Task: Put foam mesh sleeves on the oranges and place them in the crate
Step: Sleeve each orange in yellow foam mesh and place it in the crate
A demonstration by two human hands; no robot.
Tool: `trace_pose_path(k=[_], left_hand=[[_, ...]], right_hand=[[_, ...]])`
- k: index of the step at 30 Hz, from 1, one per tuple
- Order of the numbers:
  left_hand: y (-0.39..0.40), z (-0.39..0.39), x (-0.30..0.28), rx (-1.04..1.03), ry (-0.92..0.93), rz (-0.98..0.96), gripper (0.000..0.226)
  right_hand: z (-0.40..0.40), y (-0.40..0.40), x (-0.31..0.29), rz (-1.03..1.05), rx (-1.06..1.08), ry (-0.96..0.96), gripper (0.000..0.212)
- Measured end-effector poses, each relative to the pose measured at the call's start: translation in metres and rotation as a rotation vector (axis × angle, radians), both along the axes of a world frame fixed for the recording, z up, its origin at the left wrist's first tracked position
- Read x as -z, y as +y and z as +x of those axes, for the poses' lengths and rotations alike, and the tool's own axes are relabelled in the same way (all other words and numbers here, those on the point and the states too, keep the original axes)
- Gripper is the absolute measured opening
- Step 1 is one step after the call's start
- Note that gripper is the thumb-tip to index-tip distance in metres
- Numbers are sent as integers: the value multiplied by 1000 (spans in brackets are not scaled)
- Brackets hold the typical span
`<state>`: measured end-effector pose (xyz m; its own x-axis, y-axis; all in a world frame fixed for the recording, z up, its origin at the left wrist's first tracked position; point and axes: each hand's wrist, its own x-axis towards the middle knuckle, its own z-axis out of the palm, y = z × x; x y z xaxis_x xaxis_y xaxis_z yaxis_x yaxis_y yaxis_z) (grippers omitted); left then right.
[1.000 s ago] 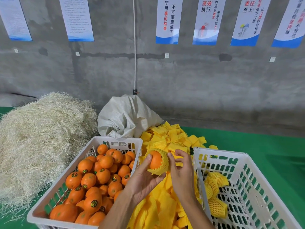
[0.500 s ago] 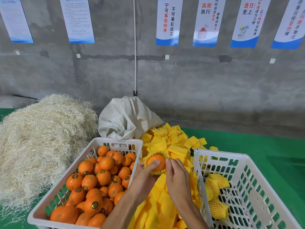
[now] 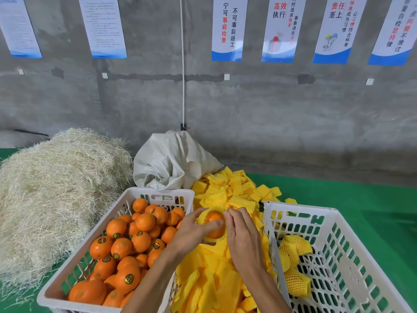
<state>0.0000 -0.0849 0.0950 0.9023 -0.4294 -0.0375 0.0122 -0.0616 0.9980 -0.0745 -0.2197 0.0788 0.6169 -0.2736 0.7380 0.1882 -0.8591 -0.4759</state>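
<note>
A pile of straw is seen on the left. Beside it, bare oranges are kept in a white crate. In the middle, one orange in a yellow sleeve is gripped by the left hand and right hand. Three wrapped oranges are held in the right crate.

Even soft daylight, faint shadows, sharp focus, wide-angle bending at edges
</note>
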Motion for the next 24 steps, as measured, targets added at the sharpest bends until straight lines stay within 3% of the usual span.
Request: trace_pose_path(k=[3, 7, 10, 13, 17, 20, 24], left_hand=[[-1, -6, 0, -57, -8, -104, 62], [-13, -21, 6, -83, 121, -316, 42], [-13, -23, 8, -28, 119, -223, 53], [-7, -20, 11, -17, -36, -19, 60], [-6, -12, 19, -115, -200, 51, 62], [-8, -7, 25, -241, -247, 132, 78], [-11, -6, 31, -381, -302, 149, 72]], right_hand=[[-4, 3, 2, 176, -42, 134, 36], [1, 18, 11, 311, -72, 286, 53], [3, 15, 15, 356, -31, 325, 45], [2, 6, 16, 268, 33, 311, 40], [4, 0, 16, 134, 79, 310, 35], [6, -2, 12, 95, 104, 292, 32], [3, 4, 13, 4, 92, 253, 26]])
